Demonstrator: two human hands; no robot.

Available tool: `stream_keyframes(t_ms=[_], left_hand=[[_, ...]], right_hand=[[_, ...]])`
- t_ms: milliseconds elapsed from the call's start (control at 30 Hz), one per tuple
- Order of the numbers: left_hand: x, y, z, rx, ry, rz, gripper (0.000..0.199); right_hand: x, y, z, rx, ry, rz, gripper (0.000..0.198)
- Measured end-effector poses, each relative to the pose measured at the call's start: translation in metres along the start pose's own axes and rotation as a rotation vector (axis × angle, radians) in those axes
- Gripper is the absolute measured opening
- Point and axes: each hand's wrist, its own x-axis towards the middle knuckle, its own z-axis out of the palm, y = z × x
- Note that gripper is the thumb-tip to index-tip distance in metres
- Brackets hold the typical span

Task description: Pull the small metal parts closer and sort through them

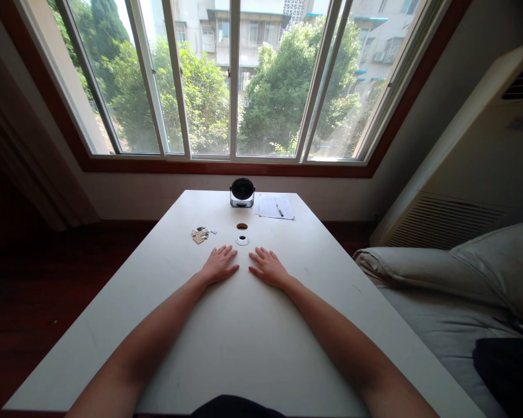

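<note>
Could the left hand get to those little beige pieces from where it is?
Probably yes: the left hand rests palm down, and the beige pieces lie just beyond it to the left, with only white tabletop between.

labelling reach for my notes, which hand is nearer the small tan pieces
Left. The left hand rests on the table, on the near side and slightly right of the small tan pieces, not touching them; the right hand lies farther right.
</note>
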Motion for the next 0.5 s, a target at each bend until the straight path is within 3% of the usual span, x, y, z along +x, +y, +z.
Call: stream_keyframes(t_ms=[500], left_hand=[[0.0006,0.0008,0.0003,0.005,0.005,-0.001,0.063]], right_hand=[[0.0004,0.0009,0.0010,-0.011,0.002,0.000,0.066]])
